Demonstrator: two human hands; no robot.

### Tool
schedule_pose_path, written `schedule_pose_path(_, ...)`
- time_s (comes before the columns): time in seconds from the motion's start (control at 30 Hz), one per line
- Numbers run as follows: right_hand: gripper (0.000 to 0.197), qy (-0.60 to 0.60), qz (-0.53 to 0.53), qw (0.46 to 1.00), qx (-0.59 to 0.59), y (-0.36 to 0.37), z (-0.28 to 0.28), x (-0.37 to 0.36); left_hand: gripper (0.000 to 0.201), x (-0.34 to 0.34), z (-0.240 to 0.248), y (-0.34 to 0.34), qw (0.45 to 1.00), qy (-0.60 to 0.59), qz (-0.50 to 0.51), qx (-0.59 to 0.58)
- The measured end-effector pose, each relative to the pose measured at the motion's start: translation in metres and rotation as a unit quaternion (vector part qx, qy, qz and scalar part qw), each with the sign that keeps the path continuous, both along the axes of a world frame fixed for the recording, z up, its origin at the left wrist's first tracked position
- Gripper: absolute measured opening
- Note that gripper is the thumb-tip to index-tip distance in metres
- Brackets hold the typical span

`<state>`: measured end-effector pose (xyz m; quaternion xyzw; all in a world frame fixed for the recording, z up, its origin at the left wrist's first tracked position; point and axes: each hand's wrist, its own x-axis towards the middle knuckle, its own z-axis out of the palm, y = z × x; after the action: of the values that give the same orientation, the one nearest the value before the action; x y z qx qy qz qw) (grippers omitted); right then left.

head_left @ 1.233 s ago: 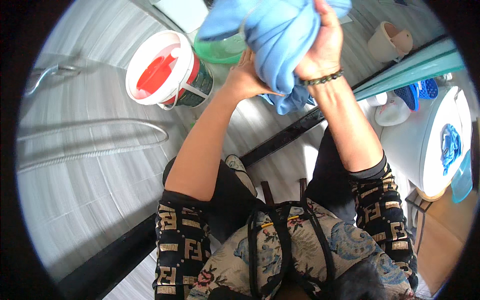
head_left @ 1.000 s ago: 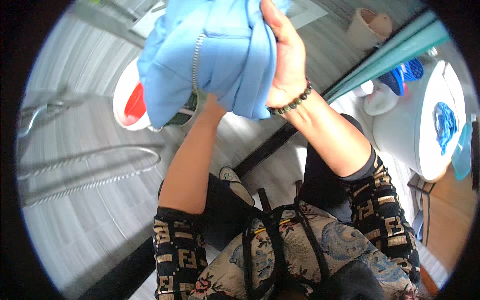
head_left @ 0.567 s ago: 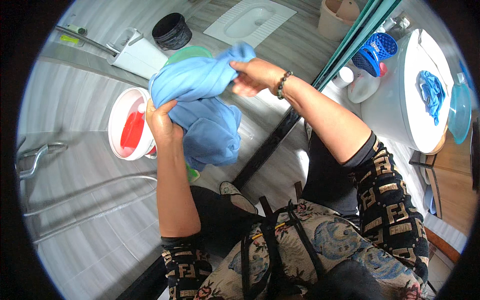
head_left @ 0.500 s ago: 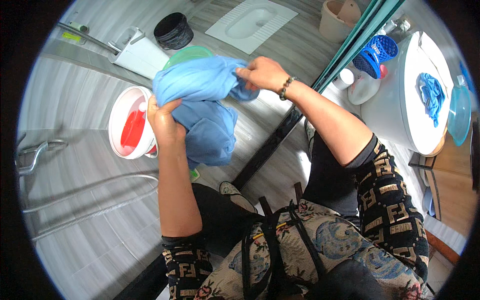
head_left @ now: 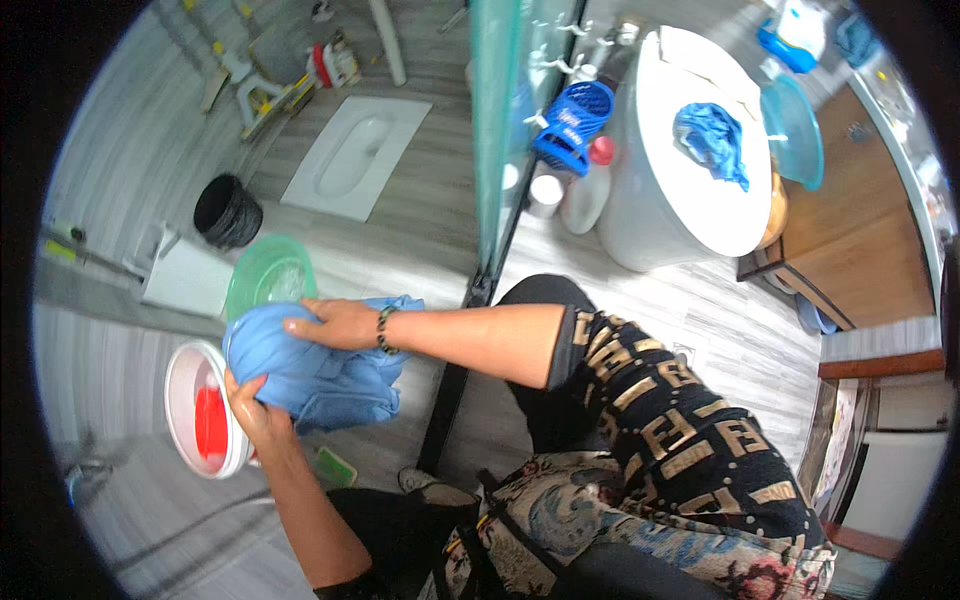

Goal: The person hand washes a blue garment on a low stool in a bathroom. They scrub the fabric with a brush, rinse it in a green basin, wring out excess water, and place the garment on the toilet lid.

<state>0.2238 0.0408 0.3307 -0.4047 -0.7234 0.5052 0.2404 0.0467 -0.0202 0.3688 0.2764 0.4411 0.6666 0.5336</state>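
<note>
My left hand (head_left: 258, 410) grips the near left edge of a light blue garment (head_left: 330, 390), its thumb on top of the fabric. From the right, my right hand (head_left: 345, 325), with a beaded bracelet at the wrist, holds the garment's upper side, fingertips pressed into the folds. The bunched cloth hangs between both hands, and its kind of garment cannot be made out. Just beyond it stands a green basin (head_left: 245, 290) with what looks like water in it. Beside my left hand is a white bucket (head_left: 178, 375) holding a red object (head_left: 211, 422).
A squat toilet (head_left: 355, 155) and a black bin (head_left: 228, 212) lie farther off. A glass partition (head_left: 497, 130) rises from a dark floor track (head_left: 447, 410). To the right are blue slippers (head_left: 575, 125), a red-capped bottle (head_left: 588, 195) and a white appliance (head_left: 690, 215) with blue cloth on top.
My view has swung to the right. My right hand has come from the garment's far right end onto its upper side, closer to my left hand. Both hands still hold the garment.
</note>
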Motion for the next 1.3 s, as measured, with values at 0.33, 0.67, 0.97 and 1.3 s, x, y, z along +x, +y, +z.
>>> schedule_pose_path(0.33,0.017,0.05,-0.212,0.902,0.372,-0.044,0.106,0.137,0.053,0.038,-0.063,0.022,0.983,0.098,-0.054,-0.148)
schedule_pose_path(0.67,0.034,-0.319,-0.659,0.628,0.265,-0.122,0.078,0.585,0.053,0.071,-0.093,0.01,0.949,0.214,-0.143,-0.184)
schedule_pose_path(0.97,0.052,-0.498,-0.713,0.47,0.152,-0.12,0.116,0.76,0.062,0.068,-0.138,-0.008,0.948,0.2,-0.053,-0.242)
schedule_pose_path(1.3,0.071,-0.51,-0.64,0.545,0.182,-0.088,0.089,0.895,0.064,0.065,-0.141,0.009,0.922,0.229,-0.081,-0.301)
